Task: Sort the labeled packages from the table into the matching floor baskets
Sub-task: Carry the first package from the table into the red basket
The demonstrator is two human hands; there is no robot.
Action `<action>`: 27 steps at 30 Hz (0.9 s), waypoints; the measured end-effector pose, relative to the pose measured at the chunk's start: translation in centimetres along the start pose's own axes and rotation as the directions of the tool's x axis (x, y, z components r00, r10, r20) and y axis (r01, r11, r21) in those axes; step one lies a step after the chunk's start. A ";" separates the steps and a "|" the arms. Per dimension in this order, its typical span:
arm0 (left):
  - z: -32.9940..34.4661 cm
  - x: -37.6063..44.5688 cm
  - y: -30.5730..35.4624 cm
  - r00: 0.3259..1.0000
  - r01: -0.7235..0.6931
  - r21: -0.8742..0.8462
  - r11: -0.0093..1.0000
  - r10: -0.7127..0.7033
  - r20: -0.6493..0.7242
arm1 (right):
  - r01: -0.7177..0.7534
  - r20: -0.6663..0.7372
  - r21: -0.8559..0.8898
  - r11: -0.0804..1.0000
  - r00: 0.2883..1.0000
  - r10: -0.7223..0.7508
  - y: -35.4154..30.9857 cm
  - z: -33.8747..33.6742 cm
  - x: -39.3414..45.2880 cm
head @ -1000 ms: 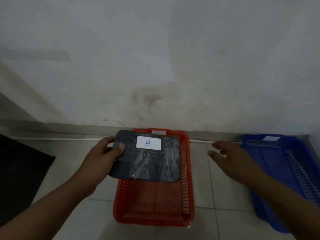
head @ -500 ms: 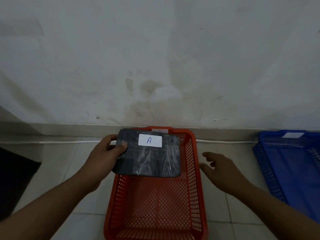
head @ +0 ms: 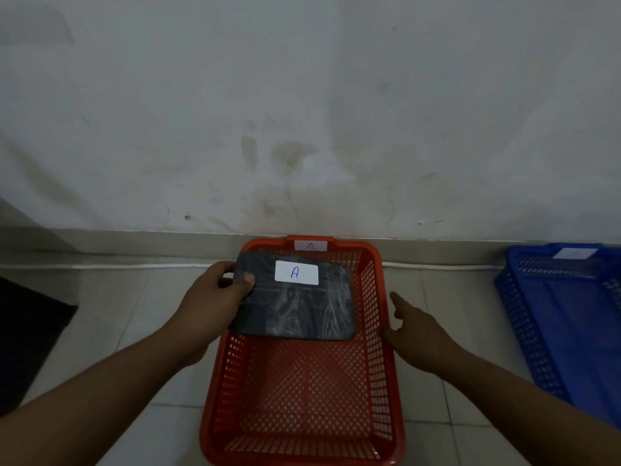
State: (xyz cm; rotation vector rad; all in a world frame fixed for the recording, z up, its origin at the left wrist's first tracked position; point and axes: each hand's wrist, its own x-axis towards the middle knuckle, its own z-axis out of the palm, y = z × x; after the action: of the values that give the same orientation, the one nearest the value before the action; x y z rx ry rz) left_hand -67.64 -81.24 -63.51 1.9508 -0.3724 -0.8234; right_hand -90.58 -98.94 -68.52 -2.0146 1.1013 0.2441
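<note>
Left hand (head: 215, 297) pinched the near-left corner of a flat dark package (head: 295, 301), thumb on top, holding it over the far half of the red basket (head: 376, 331). Glossy crinkled wrap covered the rounded rectangular package, and a white label (head: 296, 272) on it read "A". Right hand (head: 420, 334) hovered spread and empty just outside the red basket's right wall. That perforated plastic basket sat on pale floor tiles (head: 470, 297) against a stained wall (head: 302, 112), its far rim carrying a tag (head: 310, 245). A blue mesh basket (head: 554, 314) stood farther right.
</note>
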 end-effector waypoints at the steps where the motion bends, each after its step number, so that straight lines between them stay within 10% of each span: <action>1: 0.2 0.2 0.1 1.000 0.016 0.003 1.000 -0.016 0.001 | -0.014 0.026 0.026 1.000 1.000 0.014 0.1 0.1 0.0; 27: 5.3 6.9 -4.5 0.997 0.045 0.265 0.963 -0.059 0.043 | -0.047 0.184 0.272 0.961 0.983 -0.004 0.8 0.7 0.3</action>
State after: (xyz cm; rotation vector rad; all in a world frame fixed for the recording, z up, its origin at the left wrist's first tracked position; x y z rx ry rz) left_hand -66.57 -86.36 -71.76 2.1974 -0.4829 -0.8949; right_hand -90.86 -98.89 -69.60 -1.6983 0.9829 0.2654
